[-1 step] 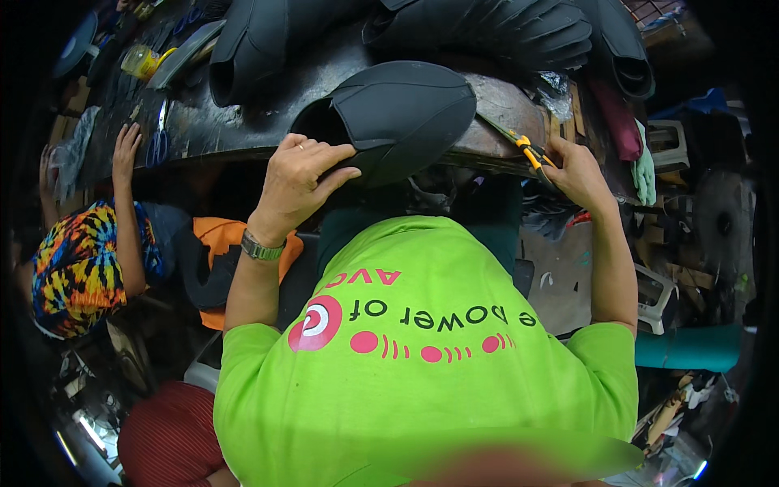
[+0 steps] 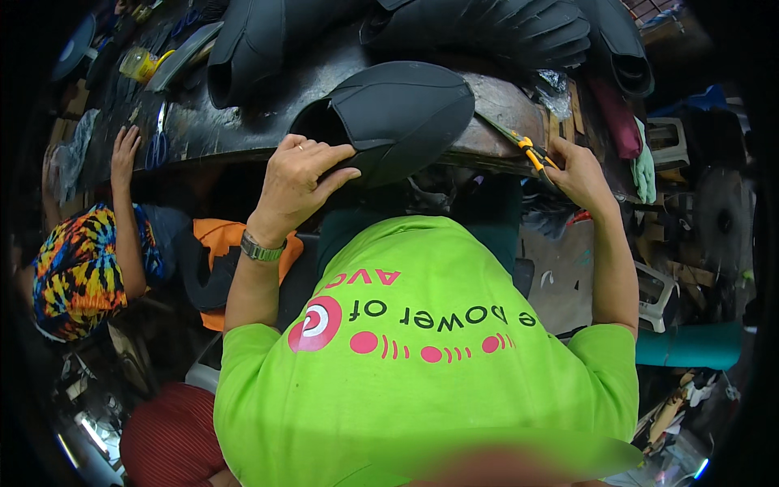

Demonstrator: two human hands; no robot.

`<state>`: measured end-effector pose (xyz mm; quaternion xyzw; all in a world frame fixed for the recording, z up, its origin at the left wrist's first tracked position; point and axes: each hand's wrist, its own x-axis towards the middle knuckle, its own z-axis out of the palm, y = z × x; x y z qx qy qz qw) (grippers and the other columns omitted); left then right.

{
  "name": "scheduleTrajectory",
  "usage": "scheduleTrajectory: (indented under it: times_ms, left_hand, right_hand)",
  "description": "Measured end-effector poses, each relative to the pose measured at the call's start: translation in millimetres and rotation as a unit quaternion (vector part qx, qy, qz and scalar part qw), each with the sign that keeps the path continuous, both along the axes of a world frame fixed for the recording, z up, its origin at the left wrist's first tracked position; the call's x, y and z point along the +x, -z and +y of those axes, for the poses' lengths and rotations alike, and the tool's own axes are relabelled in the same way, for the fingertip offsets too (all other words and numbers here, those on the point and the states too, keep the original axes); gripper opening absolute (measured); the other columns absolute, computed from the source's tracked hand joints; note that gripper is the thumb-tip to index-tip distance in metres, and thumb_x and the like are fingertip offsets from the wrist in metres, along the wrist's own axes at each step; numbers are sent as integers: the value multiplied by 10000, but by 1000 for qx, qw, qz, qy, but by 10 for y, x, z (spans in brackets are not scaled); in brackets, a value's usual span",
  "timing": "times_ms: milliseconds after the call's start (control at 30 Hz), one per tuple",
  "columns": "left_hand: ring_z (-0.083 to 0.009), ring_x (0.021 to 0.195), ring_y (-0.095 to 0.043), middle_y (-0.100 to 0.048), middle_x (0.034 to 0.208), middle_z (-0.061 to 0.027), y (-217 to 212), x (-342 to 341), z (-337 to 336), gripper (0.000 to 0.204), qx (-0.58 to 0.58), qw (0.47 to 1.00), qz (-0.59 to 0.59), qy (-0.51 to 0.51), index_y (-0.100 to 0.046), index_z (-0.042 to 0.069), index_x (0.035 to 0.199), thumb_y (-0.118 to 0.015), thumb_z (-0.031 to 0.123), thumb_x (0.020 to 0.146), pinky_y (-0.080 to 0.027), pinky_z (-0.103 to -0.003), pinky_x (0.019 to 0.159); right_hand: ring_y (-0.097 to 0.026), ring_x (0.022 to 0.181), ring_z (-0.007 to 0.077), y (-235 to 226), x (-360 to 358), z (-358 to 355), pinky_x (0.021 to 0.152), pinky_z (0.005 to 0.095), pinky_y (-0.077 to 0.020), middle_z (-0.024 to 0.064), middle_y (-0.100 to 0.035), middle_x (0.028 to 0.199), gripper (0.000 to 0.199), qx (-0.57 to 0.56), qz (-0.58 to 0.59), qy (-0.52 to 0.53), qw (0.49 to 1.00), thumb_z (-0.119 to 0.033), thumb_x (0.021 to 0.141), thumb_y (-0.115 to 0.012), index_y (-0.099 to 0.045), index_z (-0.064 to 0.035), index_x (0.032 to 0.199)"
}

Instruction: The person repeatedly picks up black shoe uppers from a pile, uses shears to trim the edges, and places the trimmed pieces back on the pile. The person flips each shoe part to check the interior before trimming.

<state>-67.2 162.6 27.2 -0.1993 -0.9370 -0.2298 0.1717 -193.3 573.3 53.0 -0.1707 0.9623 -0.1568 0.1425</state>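
A black shoe upper (image 2: 406,109) with stitched seams and a dark opening on its left side lies at the near edge of the workbench. My left hand (image 2: 302,174) pinches the upper's near rim between thumb and fingers. On the right, my right hand (image 2: 580,174) is closed around the yellow-and-black handles of a pair of scissors (image 2: 531,152). Their blades point left and away, with the tips close to the upper's right end. The lower ends of the handles are partly hidden by the hand.
More black uppers (image 2: 487,32) are stacked along the back of the dark workbench (image 2: 195,122). Blue-handled scissors (image 2: 159,146) and a yellow container (image 2: 139,63) lie at left. A co-worker's hand (image 2: 124,154) rests on the bench edge. A pale green glove (image 2: 645,174) hangs at right.
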Motion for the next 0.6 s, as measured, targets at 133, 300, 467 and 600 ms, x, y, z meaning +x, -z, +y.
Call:
scheduleTrajectory:
  times_ms: [133,300,467,600]
  left_hand:
    - [-201,660,-595,-691,771,-55,-10,-48,33,260,-1,1000,7,1,-723,70,991,-792,252,819,-454,-335,775]
    - [-214,631,-553,-622,692,-55,-11,-30,60,240,-3,1000,9,-9,-717,61,973,-793,227,818,-434,-339,736]
    - [-217,626,-550,-615,693,-67,-44,66,39,240,12,1000,-2,-8,-704,39,950,-806,193,797,-426,-346,737]
    - [-218,621,-544,-602,687,-66,-64,147,-25,239,14,1000,-13,-7,-702,32,948,-811,165,783,-421,-353,740]
  right_hand:
    - [-573,637,187,45,105,205,590,337,-420,97,-591,680,278,-20,-21,88,996,-211,760,-766,-608,-8,867]
    - [-501,596,56,200,316,239,527,233,-364,2,-564,701,399,-225,-259,163,925,-377,816,-811,-604,-53,922]
    - [-611,600,127,388,566,-18,550,250,-455,54,-636,750,460,-399,-490,187,752,-521,897,-690,-607,-70,933]
    - [-589,575,143,447,588,-233,574,257,-468,71,-636,753,463,-472,-524,202,679,-526,902,-684,-607,-72,954]
